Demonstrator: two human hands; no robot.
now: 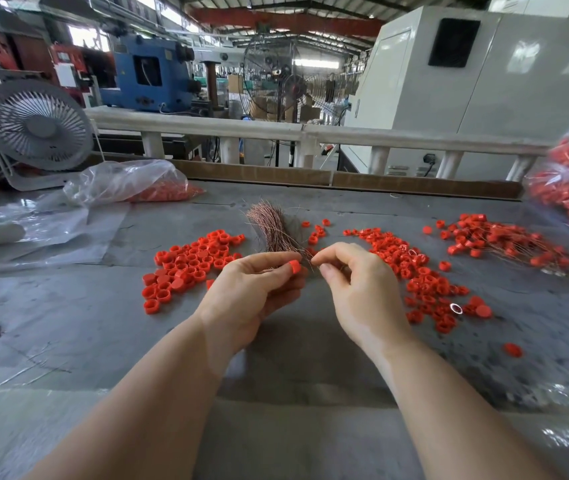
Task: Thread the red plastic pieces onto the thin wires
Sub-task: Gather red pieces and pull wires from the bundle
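Fingers of left hand (255, 289) pinch one cap (294, 267), right hand (352, 282) pinches a wire (310, 263); threaded pile (504, 244) far right, loose caps (186, 268) left remain.

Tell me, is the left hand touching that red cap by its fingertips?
Touching. The head view shows the left hand pinching the red cap between thumb and fingertip, lifted above the grey table.

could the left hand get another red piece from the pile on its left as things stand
Probably not yet: the left hand already pinches a red piece. The pile itself lies open beside it.
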